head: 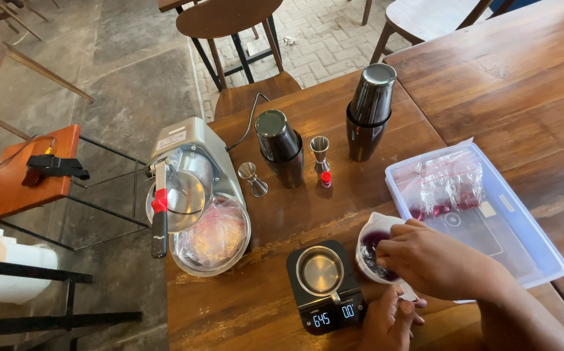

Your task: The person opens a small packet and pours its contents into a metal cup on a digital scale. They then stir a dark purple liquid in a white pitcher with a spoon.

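- White cup [374,242], holding dark purple stuff, sits at the near edge of the wooden table [490,84], between the black digital scale [325,286] and the clear plastic tub [490,214], just beside both.
- The wooden table is the biggest thing in view, a long plank top running from the near edge up to the right.
- The grey ice-shaving machine [188,175] stands at the table's left edge, with a red-and-black lever [159,218] in front and a clear round bowl [214,237] under it, its cord trailing off toward the chairs.
- The clear plastic tub lies to the right, with bags of purple-red contents [444,185] at its far end.
- Two dark metal shakers: the taller one [370,110] stands farther back, the shorter one [281,156] nearer the machine.
- The black digital scale bears a bare steel plate, its display lit.
- Right hand [435,260] curls over the cup's rim, fingers reaching down inside it; what they pinch, if anything, I cannot tell.
- Left hand [386,322] is closed loosely round the cup's lower side, seemingly gripping a small white part there.
- Two steel jiggers [253,179] [320,153] flank the shorter shaker, with a tiny red-capped bottle [325,179] just beside the right one.
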